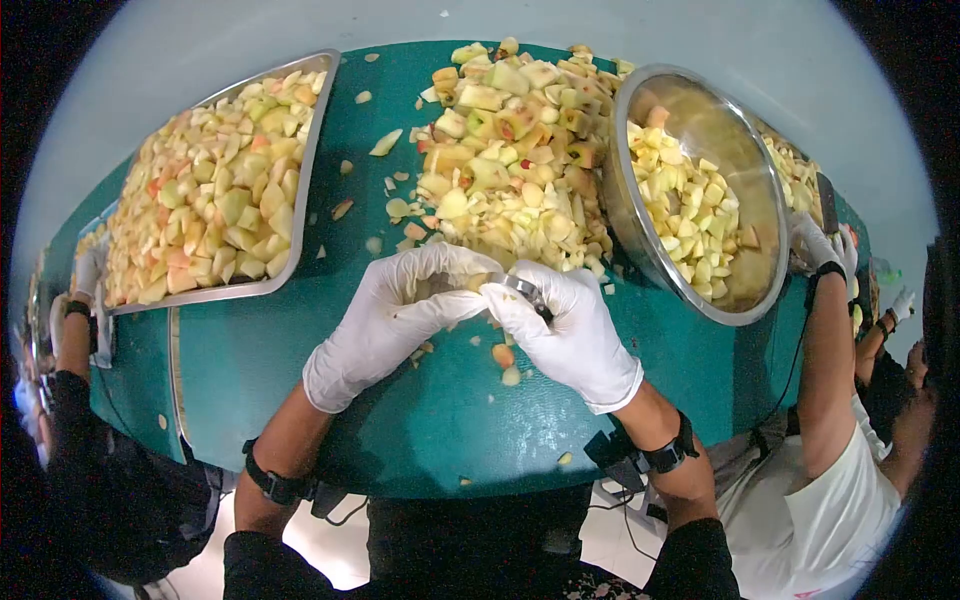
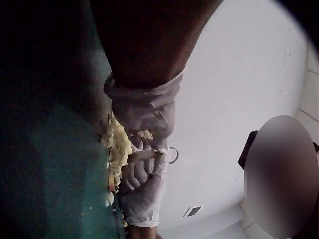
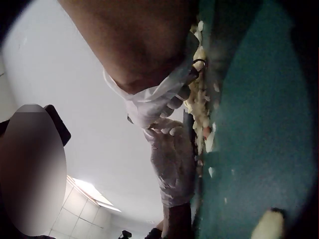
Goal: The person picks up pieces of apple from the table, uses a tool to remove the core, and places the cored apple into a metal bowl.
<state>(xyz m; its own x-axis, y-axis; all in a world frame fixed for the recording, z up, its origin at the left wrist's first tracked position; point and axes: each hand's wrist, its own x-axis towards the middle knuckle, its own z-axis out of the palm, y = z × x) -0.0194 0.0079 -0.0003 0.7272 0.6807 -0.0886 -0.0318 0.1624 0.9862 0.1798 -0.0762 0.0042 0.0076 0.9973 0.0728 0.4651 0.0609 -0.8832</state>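
Note:
In the head view my gloved left hand [image 1: 375, 315] curls its fingers and thumb around a pale yellow fruit piece [image 1: 466, 284], mostly hidden by the glove. My gloved right hand [image 1: 575, 325] grips a small metal tool [image 1: 526, 290] with a rounded end and a dark part, held against the left fingertips. Both hands meet just in front of a heap of pale, apple-like fruit chunks [image 1: 520, 150]. In the left wrist view a thin metal loop [image 2: 174, 155] sticks out beside the joined hands. The tool's exact kind I cannot tell.
A metal tray [image 1: 300, 200] full of cut fruit stands at the left, and a steel bowl [image 1: 625, 170] with fruit chunks at the right. Scraps lie on the green table [image 1: 450, 400]. Other gloved hands [image 1: 820, 245] work at both sides.

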